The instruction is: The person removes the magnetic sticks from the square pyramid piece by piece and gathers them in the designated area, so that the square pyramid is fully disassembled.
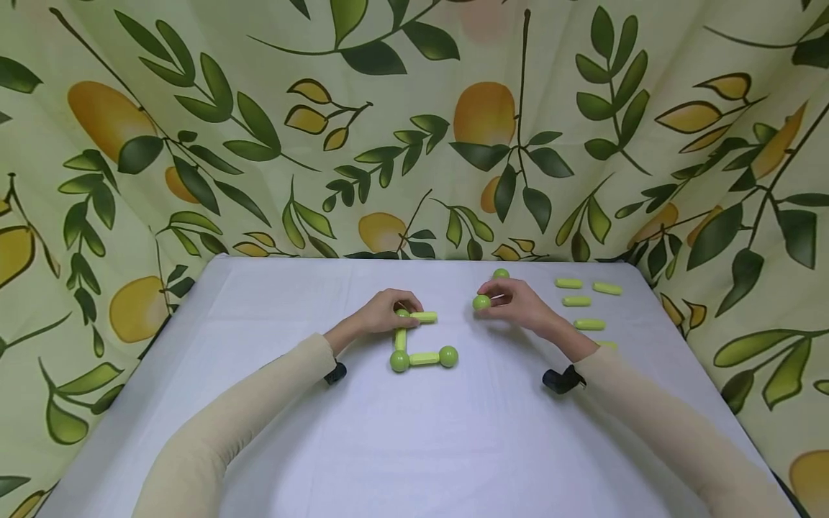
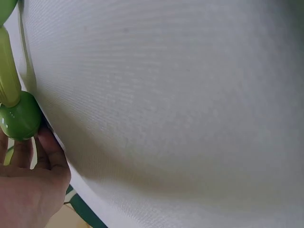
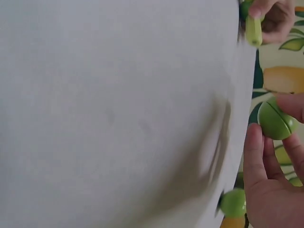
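Right of the centre in the head view, the right hand [image 1: 516, 305] pinches a green ball [image 1: 481, 303] between thumb and fingertips, with the other fingers a little spread. In the right wrist view, a thin dark seam crosses this ball. Near the middle of the head view, the left hand [image 1: 381, 314] grips the corner ball [image 1: 402, 314] of a joined piece, whose sticks [image 1: 424, 358] make three sides. The upper stick [image 1: 425, 316] has its right end free.

The balls look smooth, glossy and hard, so I judge them light, stiff and somewhat slippery; they could roll. It seems best to take a ball at its widest part, with fingers on opposite sides. The joints may be the weak places, therefore the piece is better held at a corner. Loose sticks [image 1: 589, 324] lie toward the right of the frame.
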A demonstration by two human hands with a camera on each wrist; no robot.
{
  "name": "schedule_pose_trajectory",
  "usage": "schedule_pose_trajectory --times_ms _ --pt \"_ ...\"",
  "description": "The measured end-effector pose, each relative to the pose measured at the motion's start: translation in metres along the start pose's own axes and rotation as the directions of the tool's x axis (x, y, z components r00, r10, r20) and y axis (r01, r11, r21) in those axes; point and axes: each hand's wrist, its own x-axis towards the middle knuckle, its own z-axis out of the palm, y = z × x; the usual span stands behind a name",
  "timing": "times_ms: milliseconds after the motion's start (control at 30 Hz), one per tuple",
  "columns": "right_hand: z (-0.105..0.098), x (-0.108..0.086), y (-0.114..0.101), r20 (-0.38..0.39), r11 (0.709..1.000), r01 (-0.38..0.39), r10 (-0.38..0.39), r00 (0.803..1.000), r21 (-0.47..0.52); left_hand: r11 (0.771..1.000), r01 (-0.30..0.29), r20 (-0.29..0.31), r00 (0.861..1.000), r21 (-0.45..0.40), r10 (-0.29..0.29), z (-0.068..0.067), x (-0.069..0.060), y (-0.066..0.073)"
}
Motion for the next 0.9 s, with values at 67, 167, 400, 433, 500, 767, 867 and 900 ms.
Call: schedule_pose_trajectory --times_ms 67,167,400,433,500,767,867,900 --pt "-0.007 -0.003 0.006 0.002 1.000 -0.004 0.004 1.000 -0.009 1.000 0.002 0.001 1.000 0.000 -0.002 0.000 0.000 0.001" --pt "-0.019 -0.006 0.014 -0.003 1.000 -0.003 0.003 1.000 -0.024 1.000 0.005 0.002 1.000 0.004 -0.005 -0.001 -0.001 0.001" --pt "-0.048 -0.012 0.026 -0.067 0.995 -0.004 -0.002 0.998 -0.096 1.000 -0.003 0.004 1.000 0.008 0.003 0.000 -0.001 0.001" --pt "-0.052 -0.012 0.027 -0.079 0.994 -0.007 -0.002 0.997 -0.108 1.000 -0.004 0.004 1.000 0.006 0.004 0.000 -0.001 0.001" --pt "-0.060 -0.012 0.030 -0.095 0.993 -0.010 -0.002 0.995 -0.120 1.000 -0.006 0.005 1.000 0.004 0.006 0.000 -0.001 0.001" --pt "-0.078 -0.006 0.038 -0.125 0.978 -0.048 0.022 0.992 -0.204 1.000 -0.008 0.006 1.000 0.005 0.008 0.000 -0.002 0.000" --pt "-0.080 -0.003 0.041 -0.128 0.973 -0.078 0.051 0.991 -0.219 1.000 -0.006 0.005 1.000 0.007 0.006 0.000 -0.002 0.001" --pt "-0.081 -0.002 0.042 -0.134 0.971 -0.091 0.062 0.989 -0.221 1.000 -0.006 0.005 1.000 0.008 0.006 0.000 -0.002 0.001"
